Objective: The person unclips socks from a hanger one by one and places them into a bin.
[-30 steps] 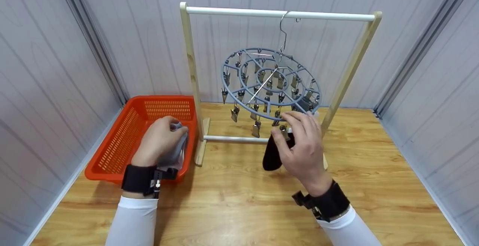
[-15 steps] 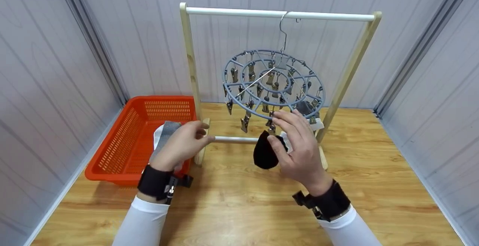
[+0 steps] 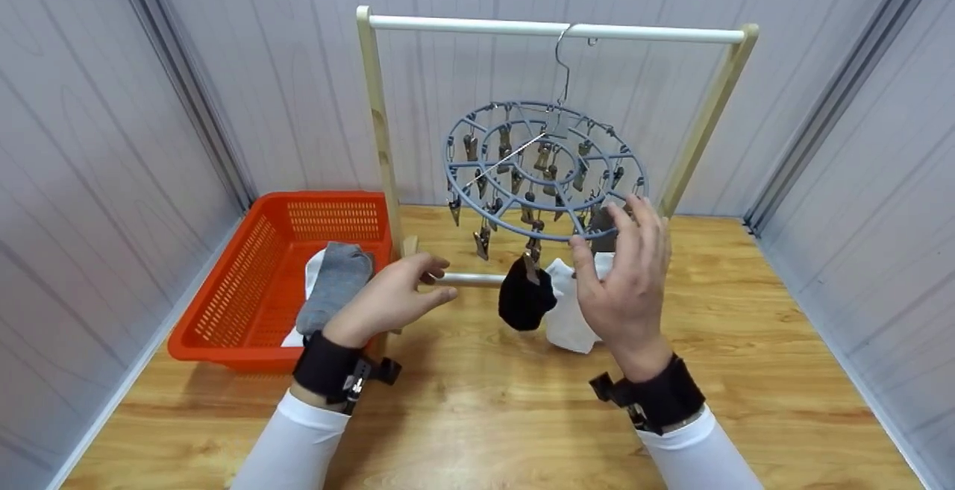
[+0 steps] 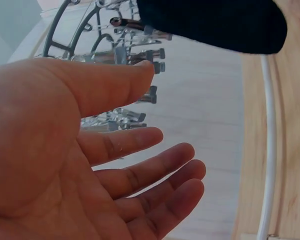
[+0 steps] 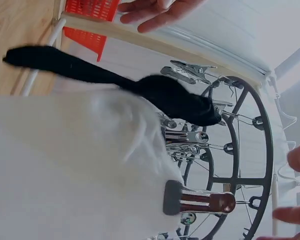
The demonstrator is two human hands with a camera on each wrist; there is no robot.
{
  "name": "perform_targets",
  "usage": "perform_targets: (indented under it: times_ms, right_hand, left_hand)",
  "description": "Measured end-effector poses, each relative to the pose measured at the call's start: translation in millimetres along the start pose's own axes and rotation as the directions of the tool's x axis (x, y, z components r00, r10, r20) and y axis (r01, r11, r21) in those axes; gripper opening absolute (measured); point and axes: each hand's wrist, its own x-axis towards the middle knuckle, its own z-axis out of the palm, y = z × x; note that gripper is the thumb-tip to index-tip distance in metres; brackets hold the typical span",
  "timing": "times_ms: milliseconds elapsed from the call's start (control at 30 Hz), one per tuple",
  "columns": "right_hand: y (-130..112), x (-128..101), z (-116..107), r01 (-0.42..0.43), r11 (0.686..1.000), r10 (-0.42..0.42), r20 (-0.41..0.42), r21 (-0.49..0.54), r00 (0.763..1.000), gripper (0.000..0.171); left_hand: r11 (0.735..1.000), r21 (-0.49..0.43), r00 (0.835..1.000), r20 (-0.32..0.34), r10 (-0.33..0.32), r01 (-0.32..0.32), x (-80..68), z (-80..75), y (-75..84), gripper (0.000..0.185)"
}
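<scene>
Hanging from clip on grey round hanger (image 3: pixel 547 169), black sock (image 3: pixel 525 300) sits between hands, long axis vertical. Left hand (image 3: pixel 392 301) empty, fingers loosely spread, just left of sock. Right hand (image 3: pixel 625 281) at hanger rim, fingers straight, beside white sock (image 3: pixel 571 315); slightly nearer.

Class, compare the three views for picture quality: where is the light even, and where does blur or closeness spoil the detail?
Head view: even, soft light, sharp throughout, faint shadows on the table. Left wrist view: the left hand fills the frame; the black sock is soft-edged. Right wrist view: the white sock is a pale blur, too close to focus.
</scene>
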Motion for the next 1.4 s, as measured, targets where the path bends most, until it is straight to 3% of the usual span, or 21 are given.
perform_targets:
  times_ms: [333, 567, 867, 1000, 1233, 1400]
  right_hand:
    - [-3, -4, 4, 0.014, 0.999, -0.011, 0.074, -0.036, 0.997, 0.058]
    - [-3, -6, 5, 0.03, 0.999, -0.028, 0.075, -0.02, 0.997, 0.057]
    - [-6, -6, 5, 0.035, 0.999, -0.035, 0.084, 0.006, 0.996, 0.055]
    - [-7, -7, 6, 0.017, 1.0, -0.02, 0.101, 0.025, 0.995, 0.054]
    - [-9, -7, 6, 0.021, 0.999, -0.025, 0.109, 0.042, 0.994, 0.055]
    - [-10, -6, 5, 0.036, 0.998, -0.041, 0.11, 0.049, 0.993, 0.056]
  left_hand:
    - [0.999, -0.002, 0.999, 0.03, 0.032, -0.032, 3.3, 15.4, 6.7, 0.057]
    - [0.995, -0.082, 0.999, 0.006, 0.053, -0.052, 8.1, 38.8, 12.1, 0.064]
    - [0.973, -0.191, 0.991, 0.0, 0.135, -0.133, 12.6, 64.2, 11.1, 0.072]
    - [0.961, -0.248, 0.992, -0.009, 0.126, -0.124, 13.4, 70.3, 9.9, 0.074]
    - [0.93, -0.366, 0.999, 0.009, 0.045, -0.038, 15.9, 74.8, 9.6, 0.074]
    - [0.916, -0.396, 0.997, 0.008, 0.072, -0.063, 18.1, 75.8, 8.2, 0.059]
